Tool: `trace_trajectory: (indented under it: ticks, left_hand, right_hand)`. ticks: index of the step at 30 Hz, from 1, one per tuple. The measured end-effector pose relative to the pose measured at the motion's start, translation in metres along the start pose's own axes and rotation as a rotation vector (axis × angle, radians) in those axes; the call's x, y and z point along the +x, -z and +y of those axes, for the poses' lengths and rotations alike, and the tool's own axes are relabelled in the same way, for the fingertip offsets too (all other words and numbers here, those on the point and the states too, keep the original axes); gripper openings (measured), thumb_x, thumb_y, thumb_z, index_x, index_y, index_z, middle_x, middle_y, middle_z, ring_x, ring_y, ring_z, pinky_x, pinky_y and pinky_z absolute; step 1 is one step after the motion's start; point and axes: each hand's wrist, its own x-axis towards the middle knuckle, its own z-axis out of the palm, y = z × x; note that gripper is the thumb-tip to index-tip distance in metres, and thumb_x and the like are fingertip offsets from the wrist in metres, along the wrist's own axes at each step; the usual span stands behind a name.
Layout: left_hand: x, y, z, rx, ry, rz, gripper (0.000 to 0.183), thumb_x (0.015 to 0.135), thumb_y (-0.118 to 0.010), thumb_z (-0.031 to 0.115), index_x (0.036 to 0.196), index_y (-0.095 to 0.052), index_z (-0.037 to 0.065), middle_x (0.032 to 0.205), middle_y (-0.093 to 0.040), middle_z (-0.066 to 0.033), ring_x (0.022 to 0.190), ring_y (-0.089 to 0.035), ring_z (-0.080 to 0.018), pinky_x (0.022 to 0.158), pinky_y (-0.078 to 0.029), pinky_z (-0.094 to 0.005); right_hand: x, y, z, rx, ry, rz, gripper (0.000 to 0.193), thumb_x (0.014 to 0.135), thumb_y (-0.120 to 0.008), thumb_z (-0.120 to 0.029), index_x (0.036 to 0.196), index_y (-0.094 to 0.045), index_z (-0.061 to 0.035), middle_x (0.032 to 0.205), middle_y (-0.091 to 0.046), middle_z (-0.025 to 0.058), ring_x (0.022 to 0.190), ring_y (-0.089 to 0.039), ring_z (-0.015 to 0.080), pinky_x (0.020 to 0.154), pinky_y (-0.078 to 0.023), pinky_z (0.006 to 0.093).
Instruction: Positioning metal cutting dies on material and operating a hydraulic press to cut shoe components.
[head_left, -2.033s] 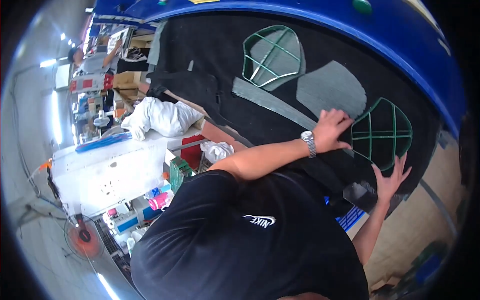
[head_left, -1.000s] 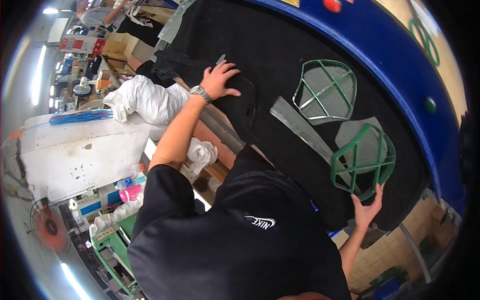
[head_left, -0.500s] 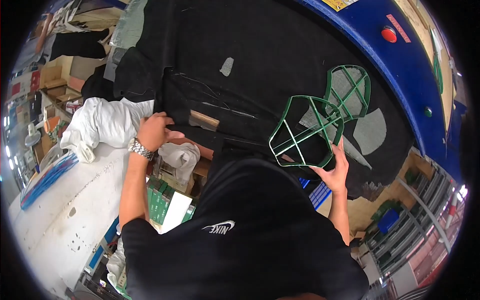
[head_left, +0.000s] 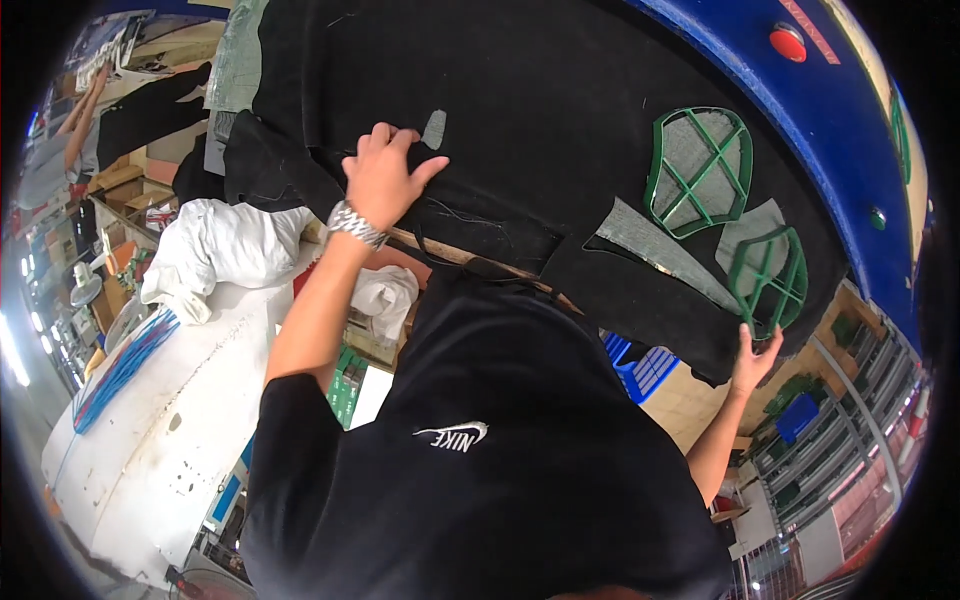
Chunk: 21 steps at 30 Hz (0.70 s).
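Left fingers (head_left: 381, 136) spread over black cloth (head_left: 500, 80); right fingers (head_left: 745, 345) pinch a green frame (head_left: 768, 278). The white sack's (head_left: 240, 245) inside is hidden.

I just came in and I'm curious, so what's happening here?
A person is working over black cloth with both bare hands. The right hand grips a green frame by its near end, over part of a grey patch. A second green frame lies farther away on another grey shape. The left hand is spread open at the cloth, its fingertips near a small grey piece. A long grey strip lies between the hands.
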Motion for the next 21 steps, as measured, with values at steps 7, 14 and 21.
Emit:
trace_trajectory:
  ticks: [7, 14, 21]
  left_hand:
    - [0.012, -0.031, 0.024, -0.096, 0.136, 0.044, 0.036, 0.077, -0.087, 0.039, 0.089, -0.071, 0.009, 0.11, -0.061, -0.0089, 0.105, -0.059, -0.0317, 0.079, -0.05, -0.0481]
    - [0.023, -0.027, 0.021, -0.23, 0.149, -0.02, 0.031, 0.083, -0.083, 0.031, 0.095, -0.065, 0.009, 0.092, -0.071, -0.008, 0.093, -0.066, -0.0329, 0.077, -0.05, -0.0478]
    - [0.045, -0.007, -0.006, -0.241, 0.014, -0.343, 0.034, 0.083, -0.084, 0.031, 0.091, -0.06, 0.008, 0.073, -0.069, -0.0071, 0.075, -0.07, -0.0333, 0.065, -0.051, -0.0466]
  right_hand:
    - [0.046, -0.009, 0.019, -0.499, 0.019, -0.006, 0.071, 0.086, -0.085, -0.027, 0.14, -0.051, 0.0031, 0.136, -0.059, 0.0206, 0.127, -0.056, 0.0299, 0.112, -0.04, 0.0409]
    - [0.045, -0.099, -0.171, -0.375, 0.454, -0.164, 0.084, 0.076, -0.088, -0.035, 0.143, -0.052, 0.0002, 0.143, -0.056, 0.0204, 0.133, -0.052, 0.0384, 0.112, -0.04, 0.0479]
    - [0.041, -0.147, -0.198, -0.563, 0.439, -0.433, 0.079, 0.076, -0.085, -0.027, 0.145, -0.052, -0.0068, 0.139, -0.058, 0.0159, 0.124, -0.056, 0.037, 0.101, -0.046, 0.0486]
